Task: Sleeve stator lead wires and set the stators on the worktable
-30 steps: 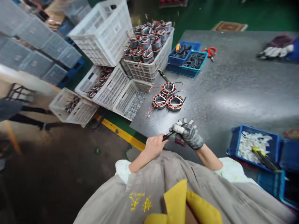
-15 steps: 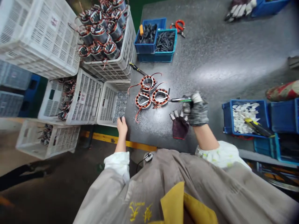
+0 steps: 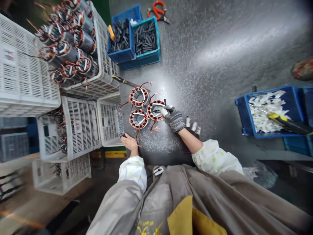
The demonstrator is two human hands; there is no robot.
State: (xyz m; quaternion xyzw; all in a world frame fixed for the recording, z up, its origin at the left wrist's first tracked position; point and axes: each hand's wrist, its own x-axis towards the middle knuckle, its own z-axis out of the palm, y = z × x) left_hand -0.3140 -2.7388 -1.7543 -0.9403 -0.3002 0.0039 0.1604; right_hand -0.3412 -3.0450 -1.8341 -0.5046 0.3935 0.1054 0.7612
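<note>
Three stator rings with orange copper windings lie close together on the grey table: an upper one [image 3: 139, 88], a lower-left one [image 3: 133, 123] and a right one [image 3: 152, 117]. My right hand [image 3: 174, 119], in a grey striped glove with white fingertips, is at the right ring. Its fingers are closed around a slim dark tool [image 3: 156, 111], whose end shows over the ring's opening; the rest is hidden by the glove. My left hand [image 3: 129, 143] is bare, at the table's left edge beside a white crate. Its fingers are closed on a small black piece [image 3: 124, 135].
Blue bins [image 3: 146, 39] of black pieces stand at the back left, near red-handled cutters [image 3: 158, 11]. White crates [image 3: 105, 119] stack to the left, one full of wound stators [image 3: 66, 52]. A bin [image 3: 269, 112] of white pieces stands right. A loose glove [image 3: 194, 127] lies behind my right forearm.
My right hand has moved left with the dark tool, from the open table onto the right ring. A small black piece now shows at my left fingers. The view has shifted closer.
</note>
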